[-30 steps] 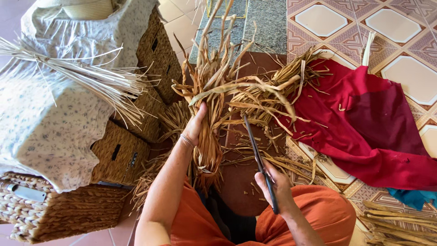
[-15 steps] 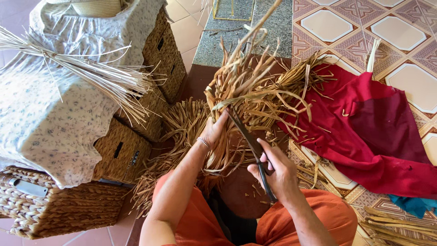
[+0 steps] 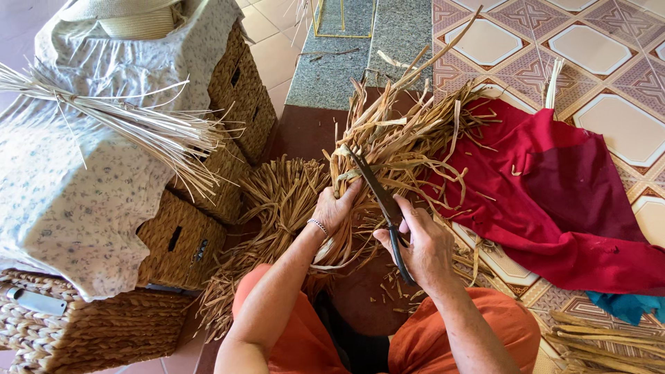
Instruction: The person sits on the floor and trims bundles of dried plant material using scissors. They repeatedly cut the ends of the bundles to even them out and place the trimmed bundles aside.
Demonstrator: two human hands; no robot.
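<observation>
Bundle of dried leaf strips (image 3: 388,149), tan to straw-brown, flat, curled and frayed at the tips, fanned upward over the brown step between woven baskets (image 3: 176,242) and red cloth (image 3: 554,201). Likely light, dry, springy and brittle, prone to splintering; best taken low at the gathered base, as now gripped by left hand (image 3: 337,208), fingers wrapped tight around the stalks. Long dark knife (image 3: 379,197) clasped at the handle in right hand (image 3: 422,246), blade laid against the strips.

My left hand (image 3: 337,208) now grips the dried-leaf bundle (image 3: 388,149) lower, and my right hand (image 3: 422,246) swings the knife (image 3: 381,201) toward eleven o'clock, blade against the stalks.
</observation>
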